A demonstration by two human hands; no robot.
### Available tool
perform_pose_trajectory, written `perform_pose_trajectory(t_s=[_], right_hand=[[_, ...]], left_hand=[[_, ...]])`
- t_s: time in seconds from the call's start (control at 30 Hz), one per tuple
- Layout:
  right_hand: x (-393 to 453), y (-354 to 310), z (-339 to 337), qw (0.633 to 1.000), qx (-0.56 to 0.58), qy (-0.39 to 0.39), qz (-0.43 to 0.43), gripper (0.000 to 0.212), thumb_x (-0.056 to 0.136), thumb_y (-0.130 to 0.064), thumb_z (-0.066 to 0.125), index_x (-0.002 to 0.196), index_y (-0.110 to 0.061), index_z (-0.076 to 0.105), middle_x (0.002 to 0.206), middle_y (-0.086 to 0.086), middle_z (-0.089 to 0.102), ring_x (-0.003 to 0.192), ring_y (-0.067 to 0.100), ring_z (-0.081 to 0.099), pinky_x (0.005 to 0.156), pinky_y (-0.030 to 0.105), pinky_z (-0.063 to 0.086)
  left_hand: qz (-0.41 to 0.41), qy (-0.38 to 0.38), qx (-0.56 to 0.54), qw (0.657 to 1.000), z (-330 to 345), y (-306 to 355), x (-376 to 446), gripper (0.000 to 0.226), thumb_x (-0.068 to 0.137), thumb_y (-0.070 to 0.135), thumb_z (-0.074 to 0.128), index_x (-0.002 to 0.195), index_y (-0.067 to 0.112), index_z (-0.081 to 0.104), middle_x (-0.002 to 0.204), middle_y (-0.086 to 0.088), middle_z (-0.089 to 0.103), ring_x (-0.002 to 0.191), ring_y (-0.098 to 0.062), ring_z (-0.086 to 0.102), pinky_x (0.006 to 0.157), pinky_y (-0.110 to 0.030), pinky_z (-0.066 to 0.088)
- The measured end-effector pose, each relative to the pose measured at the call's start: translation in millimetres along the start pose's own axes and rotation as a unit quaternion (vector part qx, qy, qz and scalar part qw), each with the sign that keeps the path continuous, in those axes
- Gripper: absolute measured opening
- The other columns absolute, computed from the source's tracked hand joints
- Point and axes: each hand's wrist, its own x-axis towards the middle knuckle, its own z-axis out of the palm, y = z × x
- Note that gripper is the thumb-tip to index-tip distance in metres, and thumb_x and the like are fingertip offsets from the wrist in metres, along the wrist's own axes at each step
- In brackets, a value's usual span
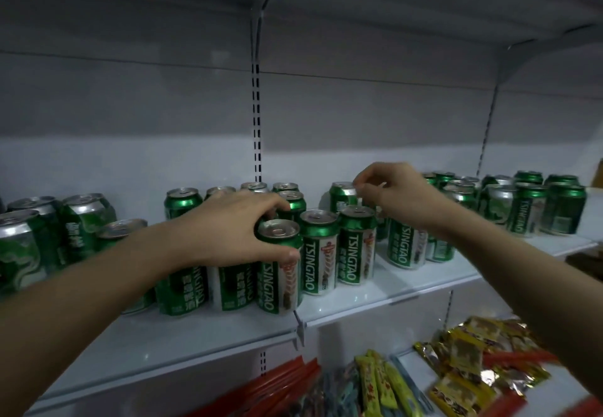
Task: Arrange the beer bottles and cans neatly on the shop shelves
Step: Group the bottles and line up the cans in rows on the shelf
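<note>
Along the front edge of the white shelf point(359, 299) stand green Tsingtao beer cans, upright, in loose groups. One front can point(281, 266) stands near the shelf's front edge, roughly at its middle, touching the next can point(319, 251) on its right. The left hand point(235, 230) reaches over from the left and has this front can in its grip: the fingers curl over the top rim at the back and the thumb presses the side just under the rim. Under that forearm more cans point(182, 286) stand in a tight block.

Farther right another can point(357, 243) stands beside the pair, and behind it a back can point(342, 193) sits toward the rear edge of the shelf. The right hand point(394, 194) hangs above this spot, fingers bent down and drawn together by the top of the back can; whether they pinch its tab or rim I cannot tell.

At the left end of the shelf a cluster of cans point(49, 237) stands well apart from the middle group, and toward the right end another cluster point(528, 207) is packed close together.

On the lower shelf point(554, 397) lie snack packets point(466, 358) in yellow and gold wrappers, with red packets point(280, 384) to their left.
</note>
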Motion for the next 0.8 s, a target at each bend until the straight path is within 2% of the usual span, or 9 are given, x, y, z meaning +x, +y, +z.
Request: perform_pose_trajectory(t_s=[0.07,0.1,0.17,0.23,0.4,0.5,0.6,0.8], right_hand=[[-8.6,12.3,16.3,1.000,0.007,-0.005,0.005,0.037,0.096,-0.041,0.057,0.126,-0.020,0.056,0.119,0.001,0.062,0.103,0.015,0.062,0.082,0.030,0.056],[-13.2,16.8,25.5,1.000,0.009,-0.003,0.000,0.044,0.094,-0.047,0.057,0.130,-0.022,0.052,0.127,0.001,0.056,0.111,0.015,0.057,0.087,0.030,0.054],[-19.4,24.3,42.7,1.000,-0.017,0.006,-0.014,0.053,0.090,-0.058,0.053,0.135,-0.030,0.047,0.141,0.001,0.042,0.128,0.019,0.042,0.105,0.043,0.044],[-24.7,29.8,58.0,0.999,-0.025,0.012,-0.027,0.053,0.091,-0.061,0.050,0.138,-0.036,0.046,0.143,-0.005,0.037,0.135,0.017,0.033,0.113,0.047,0.035],[-31.1,39.5,79.0,0.995,-0.022,0.086,-0.040,0.051,0.093,-0.057,0.045,0.138,-0.033,0.050,0.135,-0.008,0.041,0.130,0.014,0.033,0.110,0.036,0.033],[-30.6,37.9,81.6,0.993,-0.042,0.103,-0.033,0.052,0.093,-0.058,0.043,0.138,-0.033,0.050,0.137,-0.008,0.041,0.130,0.014,0.032,0.106,0.034,0.035],[-28.0,36.2,79.8,0.992,-0.046,0.116,-0.036,0.054,0.093,-0.059,0.037,0.136,-0.030,0.054,0.134,-0.006,0.044,0.126,0.016,0.035,0.100,0.034,0.038],[-19.3,41.2,74.4,0.988,-0.047,0.134,-0.055,0.033,0.100,-0.037,0.048,0.125,-0.023,0.065,0.117,-0.001,0.052,0.106,0.022,0.042,0.091,0.041,0.044]], left_hand=[[0.010,0.033,0.049,0.998,12.0,6.4,3.7,0.080,0.074,0.084,0.044,0.142,0.044,0.032,0.143,0.014,0.043,0.126,-0.008,0.037,0.108,-0.039,0.030],[0.010,0.034,0.062,0.997,18.2,8.6,4.5,0.081,0.075,0.085,0.042,0.143,0.043,0.031,0.145,0.014,0.040,0.129,-0.009,0.034,0.107,-0.039,0.031],[0.006,0.036,0.080,0.996,27.1,9.3,5.8,0.080,0.077,0.084,0.039,0.144,0.041,0.031,0.141,0.015,0.041,0.126,-0.008,0.033,0.098,-0.036,0.034],[-0.002,0.046,0.075,0.996,30.7,9.5,6.5,0.078,0.077,0.083,0.039,0.143,0.042,0.032,0.138,0.016,0.042,0.123,-0.008,0.034,0.094,-0.035,0.035],[-0.008,0.046,0.064,0.997,33.2,12.1,6.3,0.075,0.077,0.081,0.042,0.140,0.041,0.036,0.141,0.016,0.044,0.126,-0.009,0.037,0.104,-0.039,0.031],[-0.007,0.058,0.051,0.997,31.7,10.3,7.4,0.073,0.075,0.081,0.044,0.136,0.042,0.039,0.136,0.017,0.046,0.123,-0.007,0.039,0.103,-0.037,0.032],[-0.007,0.054,0.044,0.998,26.9,10.2,9.0,0.070,0.076,0.080,0.046,0.134,0.041,0.040,0.136,0.016,0.046,0.124,-0.007,0.039,0.104,-0.037,0.032],[-0.036,0.001,-0.008,0.999,19.2,12.3,5.4,0.067,0.078,0.082,0.042,0.133,0.044,0.043,0.140,0.015,0.045,0.129,-0.009,0.038,0.105,-0.038,0.031]])
